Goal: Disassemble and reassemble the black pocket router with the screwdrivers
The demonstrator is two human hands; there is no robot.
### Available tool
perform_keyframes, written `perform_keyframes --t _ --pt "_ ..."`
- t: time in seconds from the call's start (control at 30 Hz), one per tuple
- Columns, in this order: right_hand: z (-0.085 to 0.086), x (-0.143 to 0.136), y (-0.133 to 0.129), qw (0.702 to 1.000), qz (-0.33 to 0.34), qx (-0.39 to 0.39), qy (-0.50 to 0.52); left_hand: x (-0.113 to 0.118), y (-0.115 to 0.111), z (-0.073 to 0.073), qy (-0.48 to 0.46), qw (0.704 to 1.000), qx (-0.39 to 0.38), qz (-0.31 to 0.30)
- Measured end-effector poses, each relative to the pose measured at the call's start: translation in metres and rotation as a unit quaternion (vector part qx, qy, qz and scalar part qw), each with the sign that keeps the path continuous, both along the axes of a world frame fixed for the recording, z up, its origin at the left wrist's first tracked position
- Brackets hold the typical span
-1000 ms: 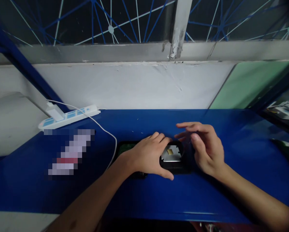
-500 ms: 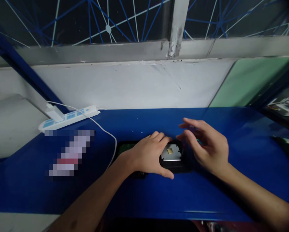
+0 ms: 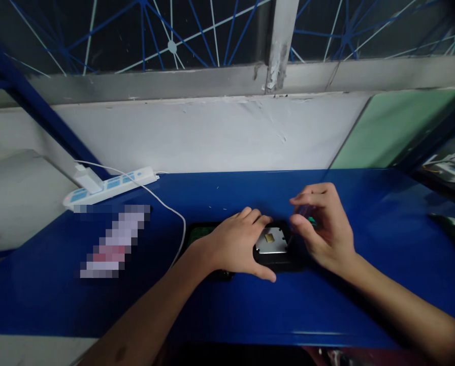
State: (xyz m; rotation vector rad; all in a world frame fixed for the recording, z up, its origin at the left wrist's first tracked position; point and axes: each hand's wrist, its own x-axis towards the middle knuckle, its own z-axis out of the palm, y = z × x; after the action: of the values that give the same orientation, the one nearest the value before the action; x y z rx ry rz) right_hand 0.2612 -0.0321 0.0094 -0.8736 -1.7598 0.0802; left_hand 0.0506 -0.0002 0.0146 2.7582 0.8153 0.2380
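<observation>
A black device (image 3: 284,263) lies on the blue table, with a silver metal plate (image 3: 267,245) in its right part and a small gold square (image 3: 269,238) on the plate. Green shows at the device's left end. Across its middle rests my left hand (image 3: 237,244), palm down, fingers over the far edge and thumb out at the near side. To the right, my right hand (image 3: 324,229) is raised with fingers curled and the thumb near the fingertips. Something small, partly clear with a green spot, shows inside that hand; I cannot make out what it is.
A white power strip (image 3: 111,189) with a plugged-in charger (image 3: 88,179) sits at the back left. Its white cable (image 3: 166,206) runs down to the device's left side. A blurred-out pale item (image 3: 117,239) lies on the left. Behind the table stands a white wall (image 3: 197,134).
The fingers of my right hand have curled more and moved slightly right. My left hand stays on the device. The whole view has shifted slightly.
</observation>
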Motion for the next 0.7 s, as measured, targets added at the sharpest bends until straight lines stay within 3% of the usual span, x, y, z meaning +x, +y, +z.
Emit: perform_keyframes --t 0.33,0.53,0.7 --pt "0.009 0.002 -0.001 0.997 -0.022 0.069 0.004 0.001 0.0 0.003 -0.006 1.0 -0.015 0.0" --pt "0.003 -0.003 -0.012 0.995 0.023 -0.065 0.07 0.001 0.0 0.002 0.008 1.0 0.0 0.007" --pt "0.0 0.002 -0.007 0.995 0.064 -0.045 0.056 0.001 -0.001 0.003 0.007 1.0 0.001 0.006"
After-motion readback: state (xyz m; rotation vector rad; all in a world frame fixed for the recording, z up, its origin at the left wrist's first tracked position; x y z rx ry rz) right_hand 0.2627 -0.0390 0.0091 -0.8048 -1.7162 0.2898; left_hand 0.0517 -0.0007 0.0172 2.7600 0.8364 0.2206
